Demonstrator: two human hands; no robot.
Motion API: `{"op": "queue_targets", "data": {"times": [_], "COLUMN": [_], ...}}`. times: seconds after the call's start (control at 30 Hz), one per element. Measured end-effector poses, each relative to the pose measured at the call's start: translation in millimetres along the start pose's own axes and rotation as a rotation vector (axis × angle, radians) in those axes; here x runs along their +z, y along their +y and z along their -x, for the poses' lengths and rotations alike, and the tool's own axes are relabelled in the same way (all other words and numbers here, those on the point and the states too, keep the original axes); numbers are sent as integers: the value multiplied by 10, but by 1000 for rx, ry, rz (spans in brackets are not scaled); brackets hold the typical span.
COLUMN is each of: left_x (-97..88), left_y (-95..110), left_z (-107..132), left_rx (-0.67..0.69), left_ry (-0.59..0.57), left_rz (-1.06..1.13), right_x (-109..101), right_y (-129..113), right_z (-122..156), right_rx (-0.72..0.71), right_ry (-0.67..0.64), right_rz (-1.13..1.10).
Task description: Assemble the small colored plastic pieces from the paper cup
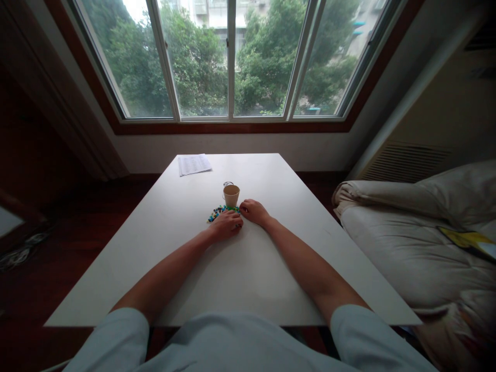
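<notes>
A small heap of bead-like pieces (216,213) in blue, green, yellow and black lies on the white table (248,279). Just behind it a tan cup (231,195) stands upright, its mouth facing up; its contents cannot be made out. My left hand (227,226) rests over the front of the heap, fingers curled in, with a dark speck near the fingertips. To the right of the cup, my right hand (254,211) lies on the table with its fingers drawn together at the heap's right edge. Whatever the fingers of either hand pinch is too small to name.
Printed sheets of paper (194,164) lie at the table's far left corner. A thin dark loop (228,183) sits behind the cup. Beyond the table is a window (230,62); a cushioned sofa (387,243) stands at the right, with a yellow item (461,238) on it.
</notes>
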State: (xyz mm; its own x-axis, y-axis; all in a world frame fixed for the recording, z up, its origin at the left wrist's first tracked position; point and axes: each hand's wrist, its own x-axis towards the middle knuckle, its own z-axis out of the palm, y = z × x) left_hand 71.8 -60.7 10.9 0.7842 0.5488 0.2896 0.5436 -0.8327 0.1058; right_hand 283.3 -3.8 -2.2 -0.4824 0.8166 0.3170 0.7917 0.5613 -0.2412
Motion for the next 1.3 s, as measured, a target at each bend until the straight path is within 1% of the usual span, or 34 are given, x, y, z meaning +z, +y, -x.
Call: {"op": "queue_targets", "data": {"times": [0.2,0.33,0.57,0.77,0.9,1.0,1.13,1.3], "left_x": [-10,-22,-20,14,20,22,23,17], "left_y": [-3,-7,-28,-106,-143,-154,-162,-170], "left_z": [3,10,16,29,46,53,56,59], "left_rx": [-24,-78,-154,-204,-250,-277,-287,-290], "left_ry": [15,46,54,77,93,116,140,137], "left_rz": [-1,-25,-50,-39,-50,-65,-64,-54], "right_x": [-5,-11,3,24,20,-2,-20,-29], "right_y": [-6,-16,-9,-9,-24,-39,-55,-73], "right_z": [6,14,23,11,13,23,29,23], "right_rx": [18,13,-68,-33,-17,-33,-66,-49], "right_ry": [44,69,2,4,-9,-17,-43,-48], "right_rz": [-54,-96,-116,-51,-54,-57,-47,-42]}}
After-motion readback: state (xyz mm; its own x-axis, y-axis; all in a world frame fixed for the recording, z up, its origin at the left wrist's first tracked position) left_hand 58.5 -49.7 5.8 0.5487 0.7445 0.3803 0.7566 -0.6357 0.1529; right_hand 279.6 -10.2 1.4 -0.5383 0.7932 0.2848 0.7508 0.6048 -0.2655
